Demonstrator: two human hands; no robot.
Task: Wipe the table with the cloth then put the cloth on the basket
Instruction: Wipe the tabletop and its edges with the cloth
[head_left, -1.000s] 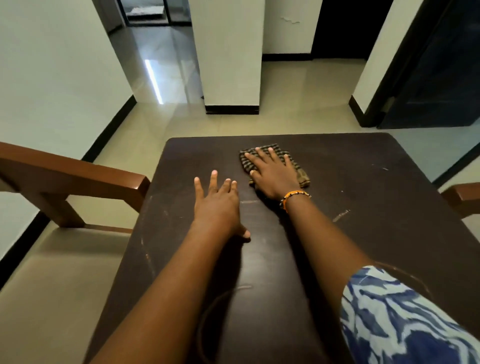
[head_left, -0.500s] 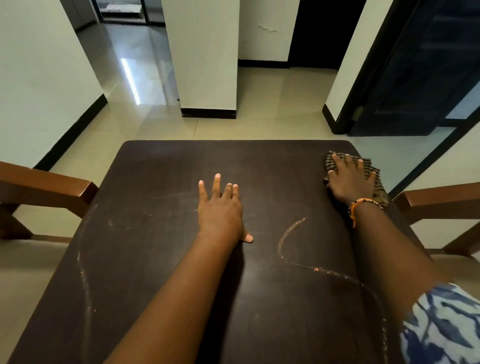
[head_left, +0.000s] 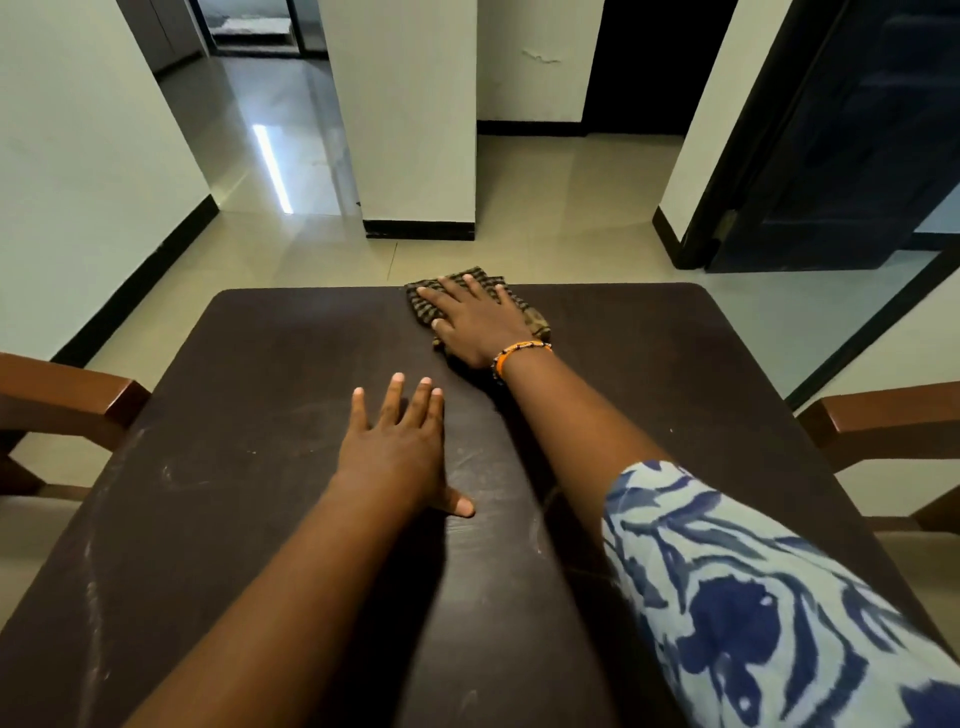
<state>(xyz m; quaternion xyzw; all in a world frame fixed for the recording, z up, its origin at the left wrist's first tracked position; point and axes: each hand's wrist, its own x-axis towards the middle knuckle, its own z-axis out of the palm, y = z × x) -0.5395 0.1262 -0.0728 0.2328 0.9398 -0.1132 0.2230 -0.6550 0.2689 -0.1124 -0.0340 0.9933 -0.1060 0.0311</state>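
Note:
A dark brown table (head_left: 260, 415) fills the lower part of the head view, with pale dusty smears near its left edge. A brown striped cloth (head_left: 423, 301) lies at the middle of the table's far edge, partly over the edge. My right hand (head_left: 478, 325) presses flat on the cloth with fingers spread, an orange bead bracelet on its wrist. My left hand (head_left: 397, 447) rests flat on the bare tabletop, nearer to me and left of the right arm, holding nothing. No basket is in view.
A brown wooden chair arm (head_left: 67, 395) stands at the table's left side and another chair arm (head_left: 883, 415) at its right. Beyond the far edge are beige floor tiles, a white pillar (head_left: 410, 130) and a dark door (head_left: 841, 156) at right.
My right hand slid the cloth from the table's middle to the far right corner, then back left to the middle of the far edge. The left hand stayed flat in place.

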